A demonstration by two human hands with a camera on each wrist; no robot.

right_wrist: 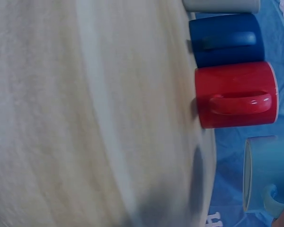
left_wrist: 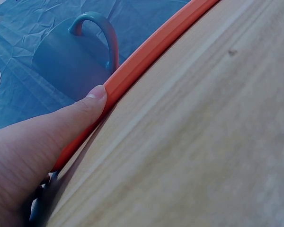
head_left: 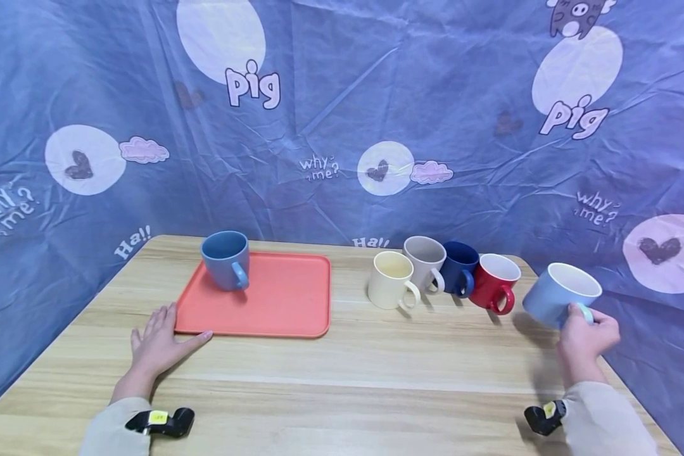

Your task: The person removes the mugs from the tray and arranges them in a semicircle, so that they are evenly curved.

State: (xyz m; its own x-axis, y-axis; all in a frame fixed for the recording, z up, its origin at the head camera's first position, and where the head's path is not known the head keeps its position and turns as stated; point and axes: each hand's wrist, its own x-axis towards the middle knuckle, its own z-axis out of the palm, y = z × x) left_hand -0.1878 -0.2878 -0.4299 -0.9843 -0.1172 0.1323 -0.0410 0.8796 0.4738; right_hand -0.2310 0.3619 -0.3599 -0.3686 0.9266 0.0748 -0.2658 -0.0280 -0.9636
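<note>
My right hand [head_left: 588,339] pinches the handle of a light blue mug [head_left: 555,297] at the table's right side. In the right wrist view, a gap shows between that mug's base [right_wrist: 247,175] and the tabletop, so it is raised. My left hand [head_left: 158,345] lies with fingers spread at the near left corner of a red-orange tray [head_left: 285,297]. Its thumb [left_wrist: 97,94] touches the tray's rim in the left wrist view. A darker blue mug [head_left: 222,263] stands upright on the tray's far left part, handle toward the near right.
Right of the tray stand a cream mug [head_left: 383,288], a grey mug [head_left: 422,256], a navy mug [head_left: 456,266] and a red mug [head_left: 487,288], close together. A blue printed cloth [head_left: 330,114] hangs behind the wooden table [head_left: 342,392].
</note>
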